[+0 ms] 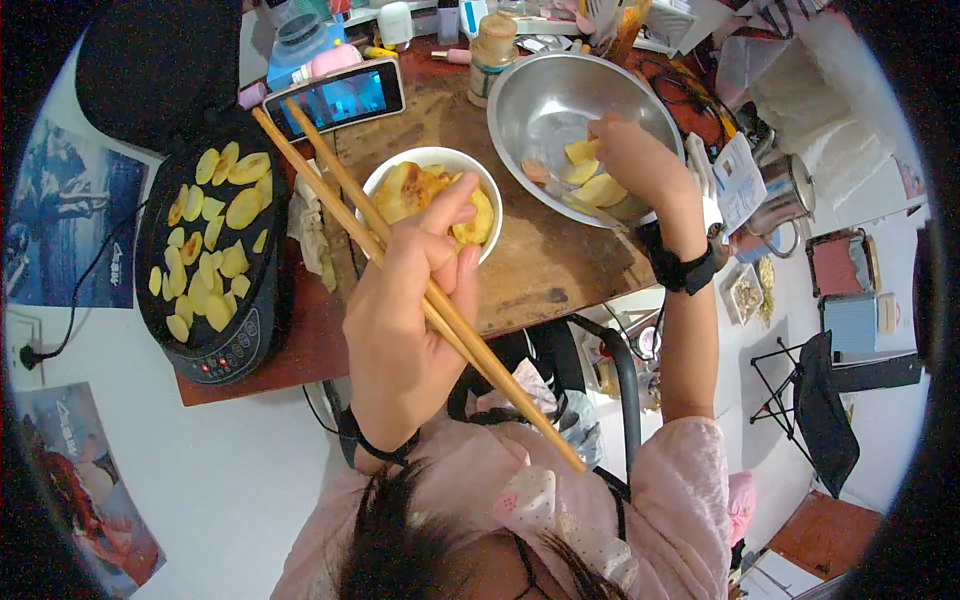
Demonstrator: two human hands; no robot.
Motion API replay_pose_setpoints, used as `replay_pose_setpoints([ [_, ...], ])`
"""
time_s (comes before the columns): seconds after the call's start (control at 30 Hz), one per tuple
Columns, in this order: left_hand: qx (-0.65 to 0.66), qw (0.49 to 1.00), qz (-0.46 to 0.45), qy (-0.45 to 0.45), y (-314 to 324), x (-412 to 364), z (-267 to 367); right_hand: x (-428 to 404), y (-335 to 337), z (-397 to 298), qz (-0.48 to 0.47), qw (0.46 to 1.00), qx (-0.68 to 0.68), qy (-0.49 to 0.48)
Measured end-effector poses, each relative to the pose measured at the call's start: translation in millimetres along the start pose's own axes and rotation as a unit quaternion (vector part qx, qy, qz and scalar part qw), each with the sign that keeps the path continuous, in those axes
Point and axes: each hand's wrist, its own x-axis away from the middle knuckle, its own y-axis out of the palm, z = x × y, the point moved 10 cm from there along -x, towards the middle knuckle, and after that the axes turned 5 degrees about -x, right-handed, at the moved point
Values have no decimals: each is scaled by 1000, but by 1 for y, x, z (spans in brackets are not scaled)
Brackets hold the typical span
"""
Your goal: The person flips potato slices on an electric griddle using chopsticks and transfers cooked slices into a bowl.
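My left hand (409, 315) holds a pair of long wooden chopsticks (330, 187), their tips up and to the left, over the near side of a white bowl (491, 184). Browned potato slices (409, 191) fill the bowl. My right hand (630, 154) reaches into a stainless steel mixing bowl (551, 94), its fingers at pale potato slices (600, 191); whether they grip one is hidden. At the left, many potato slices (244, 208), a few browned, lie spread on a black electric griddle (161, 225) with red lights lit.
A phone (345, 97) leans behind the white bowl, near a jar (493, 64). A crumpled cloth or tissue (306, 225) lies beside the griddle. The wooden board (555, 277) bears both bowls. A metal pitcher (784, 187) stands at the right. The griddle's black lid (157, 67) is raised.
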Motion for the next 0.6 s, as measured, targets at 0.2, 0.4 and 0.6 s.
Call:
replay_pose_setpoints([
  [0.2,0,1000,-3,-2,2,0,-1,18,14,-12,-78,994,-80,-4],
  [0.4,-11,1000,-2,1,-2,1,-2,14,17,-16,-56,997,-45,29],
  [0.6,-10,1000,4,-3,-4,3,-3,13,23,-15,-50,997,-55,16],
])
